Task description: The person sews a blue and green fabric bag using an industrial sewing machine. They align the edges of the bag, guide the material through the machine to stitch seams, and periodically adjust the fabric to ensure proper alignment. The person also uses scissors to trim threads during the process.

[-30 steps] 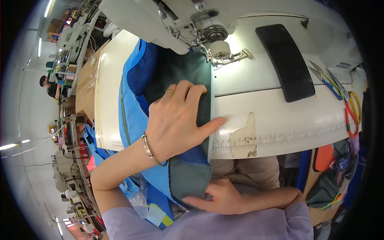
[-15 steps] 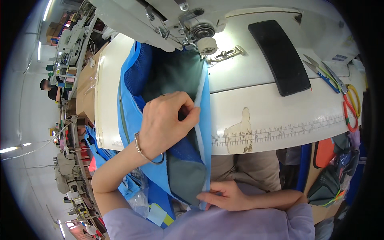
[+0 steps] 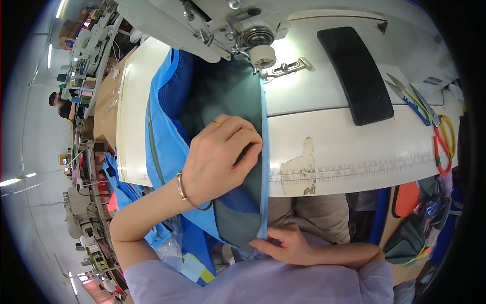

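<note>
A bright blue fabric piece [image 3: 169,147] with grey-green lining [image 3: 217,91] and darker blue mesh runs from under the sewing machine's presser foot [image 3: 256,69] toward my lap. Its right edge forms a narrow, straight light-blue strip. Halfway along, my left hand [image 3: 223,157] is closed, thumb and forefinger pinching that edge. It wears a ring, and a bangle circles the wrist. At the near end, by the table's front edge, my right hand [image 3: 286,244] pinches the fabric's corner between thumb and fingers.
The sewing machine head [image 3: 202,30] overhangs the cloth. A metal guide [image 3: 288,68] sits right of the needle. Farther right lie a black phone [image 3: 356,76] and scissors [image 3: 441,144]. A ruler strip [image 3: 349,171] lines the table front. More blue fabric [image 3: 119,182] hangs at left; a distant person [image 3: 64,106] sits beyond.
My left hand has shifted right and slightly nearer me along the fabric edge. The light-blue strip at that edge now shows narrower and straighter. My right hand keeps its pinch, nearly still.
</note>
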Demonstrator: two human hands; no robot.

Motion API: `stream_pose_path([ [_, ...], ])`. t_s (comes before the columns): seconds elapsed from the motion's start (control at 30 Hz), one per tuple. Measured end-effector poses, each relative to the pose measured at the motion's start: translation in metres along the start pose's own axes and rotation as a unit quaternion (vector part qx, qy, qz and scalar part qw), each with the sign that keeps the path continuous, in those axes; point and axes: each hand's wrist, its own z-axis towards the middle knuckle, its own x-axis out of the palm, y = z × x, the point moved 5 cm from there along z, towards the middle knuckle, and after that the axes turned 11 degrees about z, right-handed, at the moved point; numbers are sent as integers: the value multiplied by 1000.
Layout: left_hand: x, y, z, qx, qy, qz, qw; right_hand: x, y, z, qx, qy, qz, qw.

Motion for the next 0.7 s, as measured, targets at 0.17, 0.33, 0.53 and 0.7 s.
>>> stream_pose_path([
  [0.17,-1,0,-12,38,6,-21,999,0,-13,-4,31,-7,33,999],
  [0.33,2,-4,-16,53,-4,-19,998,1,-12,-3,42,8,27,999],
  [0.53,-2,-2,-8,152,23,-3,988,0,-13,-4,45,18,21,999],
  [0.7,-1,-4,-2,213,63,9,975,-1,-25,-10,102,18,110,989],
])
